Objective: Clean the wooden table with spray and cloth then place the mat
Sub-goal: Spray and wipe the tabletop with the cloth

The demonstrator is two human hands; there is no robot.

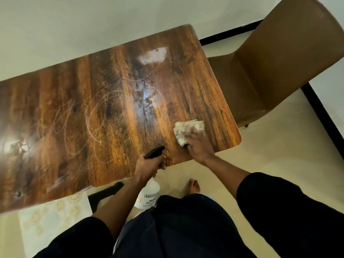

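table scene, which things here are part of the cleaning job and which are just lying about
Part of the job:
wooden table
cloth, pressed down by the right hand
spray bottle, gripped by the left hand
patterned mat, waiting below the table's near edge

Just there:
brown chair

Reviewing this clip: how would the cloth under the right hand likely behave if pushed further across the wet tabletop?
The cloth looks crumpled and folded, so it is probably floppy and would bunch rather than slide as one sheet. The right hand presses it flat, which likely keeps it moving with the palm. Streaks and sheen on the wooden table suggest a damp surface, so it may glide easily.
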